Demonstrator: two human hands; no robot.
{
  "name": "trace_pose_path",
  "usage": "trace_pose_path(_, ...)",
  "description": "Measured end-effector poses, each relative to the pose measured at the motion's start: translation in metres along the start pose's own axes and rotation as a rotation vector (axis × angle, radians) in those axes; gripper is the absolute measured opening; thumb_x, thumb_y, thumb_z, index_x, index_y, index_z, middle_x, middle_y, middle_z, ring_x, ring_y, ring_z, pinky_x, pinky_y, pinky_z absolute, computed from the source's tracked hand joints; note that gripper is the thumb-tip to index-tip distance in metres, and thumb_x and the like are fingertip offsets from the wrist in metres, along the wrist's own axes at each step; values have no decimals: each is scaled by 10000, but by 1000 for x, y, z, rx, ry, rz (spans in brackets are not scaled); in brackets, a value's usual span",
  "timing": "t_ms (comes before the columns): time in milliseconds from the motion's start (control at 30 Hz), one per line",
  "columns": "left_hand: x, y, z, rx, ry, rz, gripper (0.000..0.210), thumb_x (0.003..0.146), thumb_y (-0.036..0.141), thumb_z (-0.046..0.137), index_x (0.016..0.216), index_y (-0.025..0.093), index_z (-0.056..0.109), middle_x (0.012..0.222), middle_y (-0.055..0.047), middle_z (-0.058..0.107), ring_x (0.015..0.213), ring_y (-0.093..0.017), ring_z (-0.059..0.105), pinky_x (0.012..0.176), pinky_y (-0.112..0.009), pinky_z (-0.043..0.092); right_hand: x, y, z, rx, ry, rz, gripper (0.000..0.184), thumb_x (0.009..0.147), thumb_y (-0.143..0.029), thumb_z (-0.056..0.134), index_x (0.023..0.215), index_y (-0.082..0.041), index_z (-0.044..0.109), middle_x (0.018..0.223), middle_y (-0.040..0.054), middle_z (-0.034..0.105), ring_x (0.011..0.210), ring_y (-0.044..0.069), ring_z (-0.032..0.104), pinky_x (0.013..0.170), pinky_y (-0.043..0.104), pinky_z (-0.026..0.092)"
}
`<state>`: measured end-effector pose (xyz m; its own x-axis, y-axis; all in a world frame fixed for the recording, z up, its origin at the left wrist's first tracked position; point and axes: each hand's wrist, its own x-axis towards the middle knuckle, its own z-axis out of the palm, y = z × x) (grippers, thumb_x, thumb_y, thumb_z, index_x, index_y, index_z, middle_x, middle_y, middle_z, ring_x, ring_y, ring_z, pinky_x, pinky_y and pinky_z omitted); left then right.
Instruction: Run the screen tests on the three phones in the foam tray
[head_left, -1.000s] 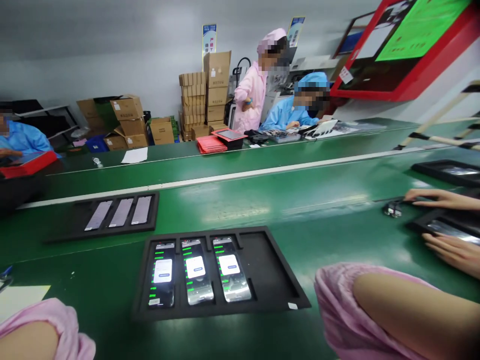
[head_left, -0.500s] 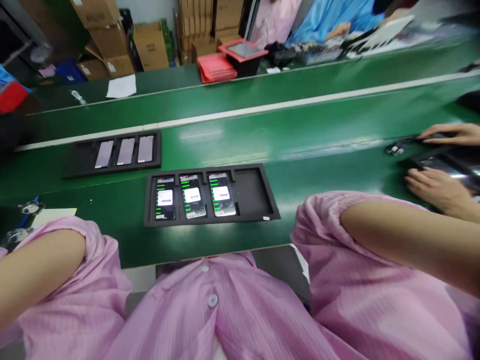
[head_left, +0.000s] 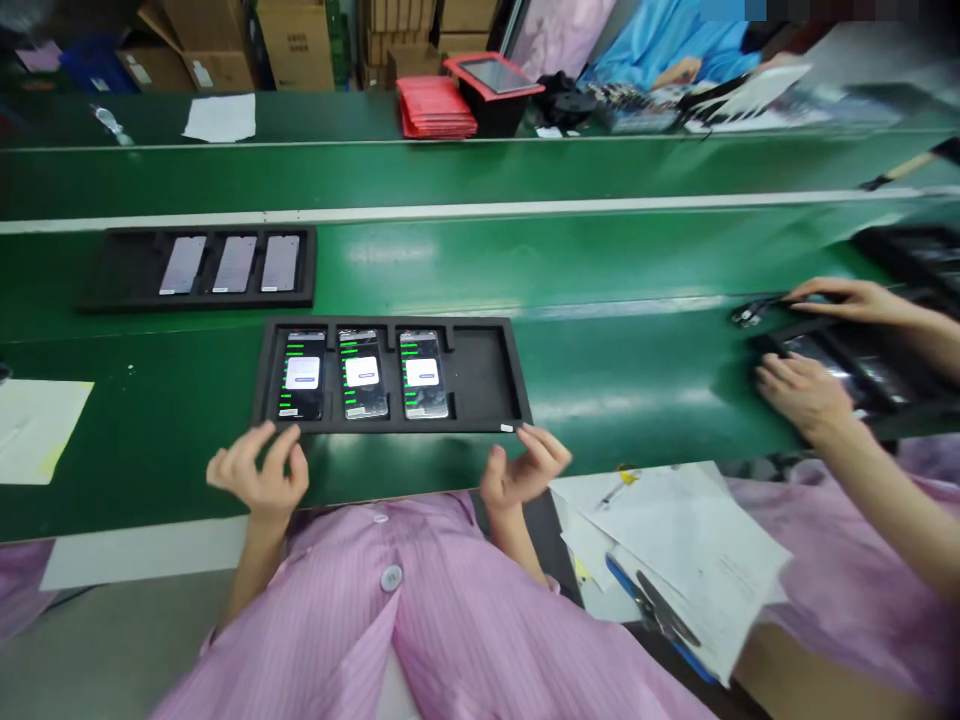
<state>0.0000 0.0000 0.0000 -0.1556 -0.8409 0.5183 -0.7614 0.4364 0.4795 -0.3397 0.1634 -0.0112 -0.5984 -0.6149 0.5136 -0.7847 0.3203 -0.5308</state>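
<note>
Now my left hand (head_left: pixel 259 470) and right hand (head_left: pixel 523 468) hover open and empty at the near edge of the black foam tray (head_left: pixel 480 375). Three lit phones (head_left: pixel 361 373) fill its left slots; the rightmost slot remains unfilled.

Behind the green belt (head_left: pixel 600 260) lie a second black tray (head_left: pixel 105 270), red sleeves (head_left: pixel 435 108), cardboard boxes (head_left: pixel 296 40); near it, loose papers (head_left: pixel 675 540).

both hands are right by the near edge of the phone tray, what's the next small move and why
Probably close both hands on the black tray: the left hand and right hand sit open at its near corners, fingertips barely at the rim, gripping nothing, with three lit phones inside.
</note>
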Motion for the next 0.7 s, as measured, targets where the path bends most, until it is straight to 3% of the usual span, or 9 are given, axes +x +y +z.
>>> trace_pose_path(67,12,-14,14,19,25,-61,449,1001,507,442,1204,161,644,1443,-192,472,1351,-361,414,1165,-548,237,-5,4,20,-89,119,23,440,979,-491,486,1244,-153,586,1262,185,493,1185,358,475,1008,587,403)
trace_pose_path(133,27,-32,27,30,-35,-165,552,1000,500,399,1371,117,543,1485,-218,442,1382,-360,397,1147,-519,296,8,25,26,-184,151,156,529,936,-511,485,1292,-131,577,1303,227,464,1220,399,429,1026,625,353)
trace_pose_path(200,38,-46,36,6,-116,-204,614,1003,482,368,1475,95,435,1463,-218,484,1356,-347,437,1136,-494,330,30,50,25,-177,46,322,626,922,-541,426,1343,-91,536,1243,244,512,1161,391,473,995,614,387)
trace_pose_path(267,41,-49,37,-19,-164,-128,621,1011,460,368,1515,97,387,1446,-198,517,1309,-331,488,1126,-465,354,50,69,25,-89,-102,373,617,935,-524,337,1319,-88,545,1103,205,595,1032,338,553,940,540,458)
trace_pose_path(333,36,-42,33,-2,-199,-29,635,1021,464,384,1534,90,364,1452,-204,508,1276,-336,512,1108,-463,379,63,75,29,-37,-174,346,572,939,-504,320,1258,-113,589,1050,177,628,987,314,581,933,495,476)
trace_pose_path(433,22,-22,26,136,-243,-33,680,1032,531,395,1558,103,351,1398,-237,521,1239,-380,524,1052,-528,426,66,66,40,-76,-146,343,565,943,-496,364,1285,-103,582,1083,199,617,1040,349,563,980,540,436)
trace_pose_path(533,13,-3,27,275,-216,-21,645,1027,577,415,1528,172,449,1537,-272,321,1372,-458,378,1073,-643,359,61,48,50,-178,-42,328,611,967,-487,377,1402,-76,501,1140,230,578,1070,376,533,965,574,428)
trace_pose_path(600,11,5,33,320,-189,61,574,1030,571,418,1468,221,543,1626,-238,148,1451,-474,242,1117,-693,252,56,36,55,-226,49,238,605,987,-492,390,1413,-81,511,1217,249,533,1124,390,497,968,582,420)
trace_pose_path(700,11,6,41,323,-185,125,525,1049,551,371,1422,260,598,1641,-197,157,1469,-429,239,1151,-679,194,49,20,57,-217,67,-6,487,1026,-463,403,1326,-150,625,1280,219,508,1180,376,463,1001,568,400)
